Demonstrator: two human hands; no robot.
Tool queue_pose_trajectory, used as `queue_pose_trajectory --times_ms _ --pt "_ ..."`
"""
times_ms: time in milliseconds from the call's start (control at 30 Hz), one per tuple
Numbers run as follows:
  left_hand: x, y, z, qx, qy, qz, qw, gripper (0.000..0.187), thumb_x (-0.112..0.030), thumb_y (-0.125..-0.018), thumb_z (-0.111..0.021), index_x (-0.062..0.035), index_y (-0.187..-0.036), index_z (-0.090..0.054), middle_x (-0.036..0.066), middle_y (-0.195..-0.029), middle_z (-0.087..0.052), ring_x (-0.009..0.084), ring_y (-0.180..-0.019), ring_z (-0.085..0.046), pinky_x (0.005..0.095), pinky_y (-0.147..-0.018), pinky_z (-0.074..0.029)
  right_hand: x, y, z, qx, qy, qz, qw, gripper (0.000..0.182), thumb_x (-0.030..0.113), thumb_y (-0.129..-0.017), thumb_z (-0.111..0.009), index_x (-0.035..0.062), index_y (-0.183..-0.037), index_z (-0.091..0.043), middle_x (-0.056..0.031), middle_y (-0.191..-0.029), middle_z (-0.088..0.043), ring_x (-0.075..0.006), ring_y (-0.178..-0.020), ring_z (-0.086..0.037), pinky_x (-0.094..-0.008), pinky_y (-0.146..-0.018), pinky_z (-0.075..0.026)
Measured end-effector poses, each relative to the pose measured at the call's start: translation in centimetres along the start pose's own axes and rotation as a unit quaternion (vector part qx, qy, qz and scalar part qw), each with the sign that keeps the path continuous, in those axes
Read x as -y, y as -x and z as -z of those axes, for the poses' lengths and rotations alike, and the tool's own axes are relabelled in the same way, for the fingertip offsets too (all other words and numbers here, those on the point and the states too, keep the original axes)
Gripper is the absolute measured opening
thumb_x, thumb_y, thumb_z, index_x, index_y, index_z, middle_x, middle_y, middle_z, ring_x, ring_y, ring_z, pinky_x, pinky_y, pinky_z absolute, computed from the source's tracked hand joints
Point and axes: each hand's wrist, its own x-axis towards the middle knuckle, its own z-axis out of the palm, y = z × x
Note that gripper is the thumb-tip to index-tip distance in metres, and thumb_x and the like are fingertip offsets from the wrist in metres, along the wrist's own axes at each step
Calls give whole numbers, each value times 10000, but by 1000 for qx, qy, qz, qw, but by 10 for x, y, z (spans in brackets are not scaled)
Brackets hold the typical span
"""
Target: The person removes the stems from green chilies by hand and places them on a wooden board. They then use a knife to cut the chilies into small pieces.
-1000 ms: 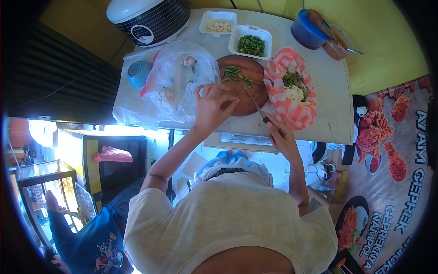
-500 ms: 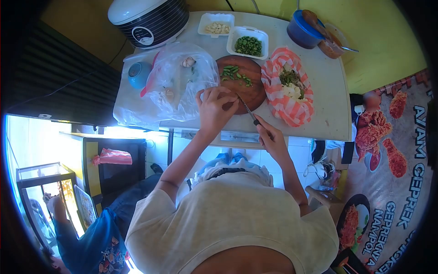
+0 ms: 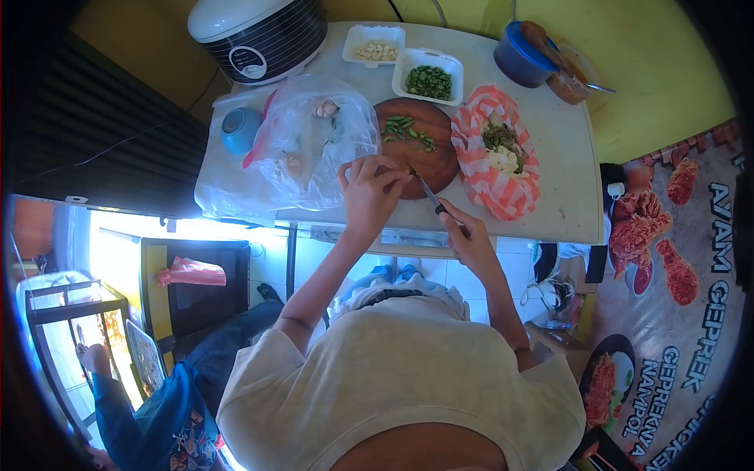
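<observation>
My right hand (image 3: 470, 235) is closed round the black handle of a knife (image 3: 430, 193), whose blade points up and left over the near edge of a round wooden board (image 3: 436, 161). Just left of the blade tip, my left hand (image 3: 372, 191) has its fingers pinched together over the board's lower left edge; what they hold is too small to make out. Cut green pieces (image 3: 400, 125) lie on the upper part of the board. Beside the board on the right is a red-and-white striped bag (image 3: 471, 153) with pale and dark green contents.
Left of the board lies a clear plastic bag (image 3: 314, 149) with garlic, near a blue cup (image 3: 241, 130). Behind stand a rice cooker (image 3: 259, 39), white trays (image 3: 404, 72) and a blue tub (image 3: 522, 59). Another person (image 3: 157, 416) is at lower left.
The knife blade has shifted slightly beside my left fingertips. Both hands keep nearly the same places. The other person's arm at lower left has moved a little.
</observation>
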Motion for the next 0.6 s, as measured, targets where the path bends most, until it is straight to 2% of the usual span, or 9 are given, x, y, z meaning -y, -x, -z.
queue_pose_trajectory --times_ms 233,300,333,400,533,600 --pt "0 -2 5 8 -1 7 1000 106 -254 -765 -794 -202 -857 -796 -43 -1008 -632 183 -1043 -558 447 -1000 -289 1 -16 0 -5 19 17 1000 414 253 -1014 -558 127 -1408 -546 58 -657 -402 -43 -577 -384 -229 -521 -345" --pt "4 -3 7 8 0 5 1000 105 -252 -768 -793 -202 -860 -796 -40 -1016 -635 184 -1046 -558 448 -1003 -286 -7 -24 5 19 79 118 990 410 241 -1007 -570 127 -1400 -554 54 -670 -441 -40 -604 -413 -217 -550 -369" --pt "5 -4 9 8 0 4 1000 110 -254 -770 -792 -198 -864 -796 -37 -1020 -636 185 -1049 -559 446 -1007 -283 -8 -26 5 20 80 120 989 410 241 -1007 -570 127 -1400 -554 54 -670 -441 -40 -604 -413 -217 -550 -369" --pt "9 -4 13 10 -2 5 1000 115 -255 -772 -791 -194 -869 -795 -34 -1024 -637 185 -1052 -559 444 -1012 -280 -10 -26 4 4 122 202 972 411 236 -1001 -581 126 -1397 -557 48 -687 -479 -39 -634 -442 -209 -568 -381" --pt "18 -6 12 -7 -1 -2 1000 89 -240 -776 -775 -201 -856 -781 -33 -1019 -631 202 -1058 -556 476 -1023 -295 -4 -23 7 -22 115 196 974 409 244 -1008 -575 121 -1398 -555 40 -701 -501 -44 -632 -476 -210 -582 -395" --pt "20 -8 11 -12 2 -5 1000 87 -239 -779 -774 -202 -858 -781 -30 -1023 -631 206 -1059 -557 483 -1028 -295 -1 -19 12 -34 16 115 993 403 264 -1022 -552 123 -1400 -553 30 -680 -523 -40 -599 -507 -202 -545 -396"
